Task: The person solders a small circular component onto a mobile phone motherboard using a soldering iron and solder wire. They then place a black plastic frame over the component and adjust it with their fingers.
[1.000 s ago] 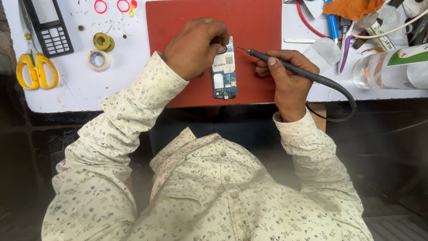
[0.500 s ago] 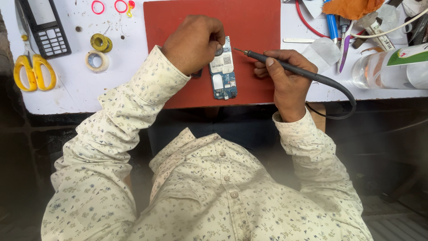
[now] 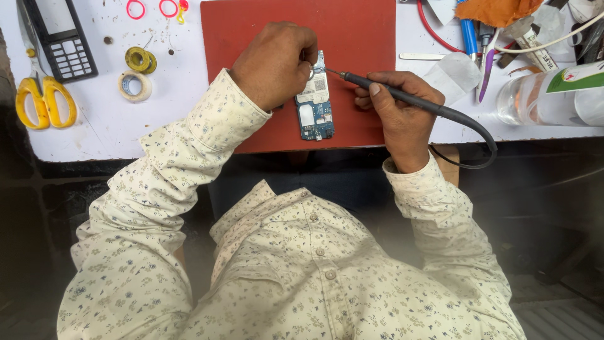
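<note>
The left hand (image 3: 277, 63) is closed on the top left edge of the blue circuit board (image 3: 314, 101), steadying it mid-way along the red mat (image 3: 365, 38) for the iron. The right hand (image 3: 399, 110) is clamped pen-style on the soldering iron (image 3: 390, 93), tip at the board's upper right edge. The left fingertips hide the actual grip, and the joint is too small to make out.

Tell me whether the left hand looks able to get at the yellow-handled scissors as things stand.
Probably yes. The left hand rests at the circuit board on the red mat; the scissors lie far to its left on the white table, with only two tape rolls lying between.
</note>
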The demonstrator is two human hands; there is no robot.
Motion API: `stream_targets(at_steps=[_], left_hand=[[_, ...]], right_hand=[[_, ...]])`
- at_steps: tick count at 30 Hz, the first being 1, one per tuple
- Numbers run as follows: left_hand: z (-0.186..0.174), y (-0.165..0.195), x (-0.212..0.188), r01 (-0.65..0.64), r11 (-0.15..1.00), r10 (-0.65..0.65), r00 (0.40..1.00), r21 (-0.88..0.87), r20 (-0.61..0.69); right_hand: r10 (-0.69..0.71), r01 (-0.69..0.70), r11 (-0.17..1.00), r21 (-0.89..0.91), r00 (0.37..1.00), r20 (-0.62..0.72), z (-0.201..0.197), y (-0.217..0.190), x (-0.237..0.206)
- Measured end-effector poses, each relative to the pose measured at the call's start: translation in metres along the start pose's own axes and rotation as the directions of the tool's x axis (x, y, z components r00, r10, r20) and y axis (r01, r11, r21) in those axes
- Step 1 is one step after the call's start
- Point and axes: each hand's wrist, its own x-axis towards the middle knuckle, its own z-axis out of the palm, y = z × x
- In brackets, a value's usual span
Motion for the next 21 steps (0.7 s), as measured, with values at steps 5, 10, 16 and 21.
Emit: stream_targets(at_steps=[5, 10, 16, 21], left_hand=[[0.0, -0.003, 0.005, 0.125, 0.986, -0.121, 0.992, -0.11, 0.036], [0.0, -0.007, 0.017, 0.235, 0.957, -0.219, 0.97, -0.17, 0.105], [-0.001, -0.008, 0.029, 0.387, 0.903, -0.349, 0.914, -0.185, 0.209], [-0.002, -0.004, 0.032, 0.431, 0.888, -0.394, 0.893, -0.16, 0.219]], right_hand=[[0.0, 0.0, 1.0, 0.003, 1.0, 0.0, 0.0, 0.001, 0.0], [-0.011, 0.011, 1.0, 0.006, 1.0, 0.008, 0.0, 0.0, 0.001], [-0.008, 0.008, 1.0, -0.017, 1.0, 0.007, -0.001, 0.001, 0.001], [-0.008, 0.008, 1.0, 0.002, 1.0, 0.006, -0.001, 0.0, 0.0]])
